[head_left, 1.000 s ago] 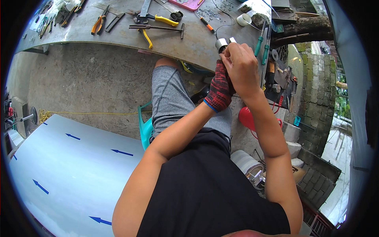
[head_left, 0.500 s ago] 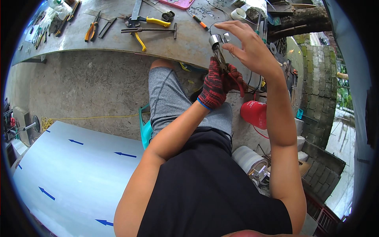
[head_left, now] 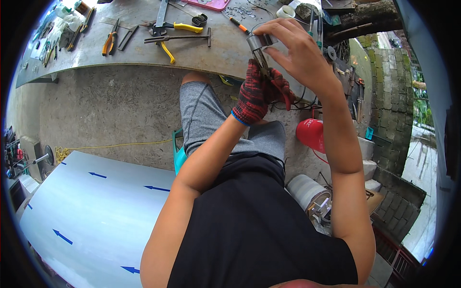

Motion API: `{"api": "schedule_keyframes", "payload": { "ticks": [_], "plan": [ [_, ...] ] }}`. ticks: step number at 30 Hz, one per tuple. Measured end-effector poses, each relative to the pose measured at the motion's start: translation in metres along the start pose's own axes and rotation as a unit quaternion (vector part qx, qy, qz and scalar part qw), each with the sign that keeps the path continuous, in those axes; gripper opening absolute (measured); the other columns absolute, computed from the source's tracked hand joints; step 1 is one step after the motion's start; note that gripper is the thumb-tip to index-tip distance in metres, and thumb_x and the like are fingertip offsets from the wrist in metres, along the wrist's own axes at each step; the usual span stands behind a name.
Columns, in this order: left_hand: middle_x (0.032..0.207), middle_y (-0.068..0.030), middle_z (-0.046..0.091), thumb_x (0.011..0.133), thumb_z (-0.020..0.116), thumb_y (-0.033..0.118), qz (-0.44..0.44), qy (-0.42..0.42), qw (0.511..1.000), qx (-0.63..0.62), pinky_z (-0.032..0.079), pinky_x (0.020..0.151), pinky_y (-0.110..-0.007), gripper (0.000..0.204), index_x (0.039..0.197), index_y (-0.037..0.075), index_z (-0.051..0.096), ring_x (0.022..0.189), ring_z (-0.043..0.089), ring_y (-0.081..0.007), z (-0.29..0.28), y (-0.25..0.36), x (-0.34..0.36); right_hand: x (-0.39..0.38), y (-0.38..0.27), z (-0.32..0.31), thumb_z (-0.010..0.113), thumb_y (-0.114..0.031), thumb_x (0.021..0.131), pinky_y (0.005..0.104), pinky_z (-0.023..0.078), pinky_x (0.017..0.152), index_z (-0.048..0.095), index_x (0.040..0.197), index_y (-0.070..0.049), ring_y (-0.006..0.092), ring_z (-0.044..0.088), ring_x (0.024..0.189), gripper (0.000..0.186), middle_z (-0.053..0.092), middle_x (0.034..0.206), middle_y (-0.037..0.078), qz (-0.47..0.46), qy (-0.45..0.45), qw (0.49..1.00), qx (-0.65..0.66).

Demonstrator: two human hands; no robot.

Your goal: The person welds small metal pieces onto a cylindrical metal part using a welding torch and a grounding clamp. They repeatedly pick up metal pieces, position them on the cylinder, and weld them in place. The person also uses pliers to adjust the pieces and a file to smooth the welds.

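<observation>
My left hand (head_left: 252, 96), in a red-and-black knitted glove with a blue cuff, is closed round a pair of metal pliers (head_left: 262, 65). The plier jaws point away from me and meet a short shiny metal cylinder (head_left: 253, 43) above the table's near edge. My bare right hand (head_left: 302, 53) curves over the cylinder from the right, fingertips at its far side and thumb below, with the metal between them. Exact contact at the fingertips is partly hidden.
On the metal table (head_left: 216, 55) lie yellow-handled snips (head_left: 187, 28), a T-shaped rod (head_left: 177, 38), orange-handled pliers (head_left: 110, 43), an orange-and-black screwdriver (head_left: 238, 25) and a tape roll (head_left: 285, 11). A red container (head_left: 311, 134) stands at right; a pale blue panel (head_left: 105, 216) lies left.
Both hands, with the pliers and cylinder, have shifted slightly left and away from me. My right fingers have come in closer around the cylinder. The view has shifted a little.
</observation>
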State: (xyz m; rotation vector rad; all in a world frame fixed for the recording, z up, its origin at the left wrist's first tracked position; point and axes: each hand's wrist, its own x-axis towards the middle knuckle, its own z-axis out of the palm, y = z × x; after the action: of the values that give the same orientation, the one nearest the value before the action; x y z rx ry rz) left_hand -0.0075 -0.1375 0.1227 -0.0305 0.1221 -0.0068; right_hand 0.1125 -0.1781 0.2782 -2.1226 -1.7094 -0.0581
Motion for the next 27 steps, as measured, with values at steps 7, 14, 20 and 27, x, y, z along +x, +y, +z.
{"api": "schedule_keyframes", "payload": {
  "ticks": [7,14,20,27],
  "plan": [
    [0.110,-0.0146,0.074,0.106,0.036,0.074,0.036,0.092,0.990,0.096,0.061,0.078,-0.052,0.075,0.129,0.008,0.064,0.093,0.074,-0.0325,0.011,0.005,0.004,0.003,-0.025,0.007,0.083,-0.006,0.079,0.0439,0.054,0.100,0.068,0.121,-0.008,0.0315,0.064,0.118,0.045,0.069,0.117,0.010,-0.006,0.038,0.992,-0.118],
    [0.106,-0.0152,0.072,0.106,0.033,0.075,0.068,0.099,0.945,0.304,0.061,0.083,-0.047,0.080,0.130,0.005,0.062,0.092,0.073,-0.0323,0.047,0.020,-0.012,0.004,-0.030,-0.004,0.078,-0.006,0.080,0.0396,0.061,0.091,0.070,0.116,-0.008,0.0276,0.066,0.112,0.037,0.067,0.108,0.009,-0.051,0.050,0.982,-0.174],
    [0.100,-0.0106,0.072,0.106,0.035,0.074,-0.033,-0.027,0.999,0.024,0.057,0.081,-0.054,0.073,0.121,0.008,0.065,0.096,0.070,-0.0331,0.017,0.021,0.006,0.019,-0.042,-0.032,0.081,-0.006,0.088,0.0402,0.055,0.096,0.070,0.126,-0.003,0.0326,0.067,0.107,0.039,0.067,0.112,0.017,-0.020,-0.026,0.995,-0.096],
    [0.084,-0.0071,0.061,0.105,0.033,0.075,-0.084,0.003,0.996,0.022,0.050,0.084,-0.065,0.074,0.100,0.008,0.064,0.087,0.064,-0.0370,0.026,0.023,0.000,0.002,-0.013,-0.034,0.080,-0.004,0.087,0.0435,0.051,0.105,0.059,0.146,-0.007,0.0343,0.063,0.122,0.063,0.064,0.134,0.018,0.084,-0.012,0.995,0.060]
  ]
}}
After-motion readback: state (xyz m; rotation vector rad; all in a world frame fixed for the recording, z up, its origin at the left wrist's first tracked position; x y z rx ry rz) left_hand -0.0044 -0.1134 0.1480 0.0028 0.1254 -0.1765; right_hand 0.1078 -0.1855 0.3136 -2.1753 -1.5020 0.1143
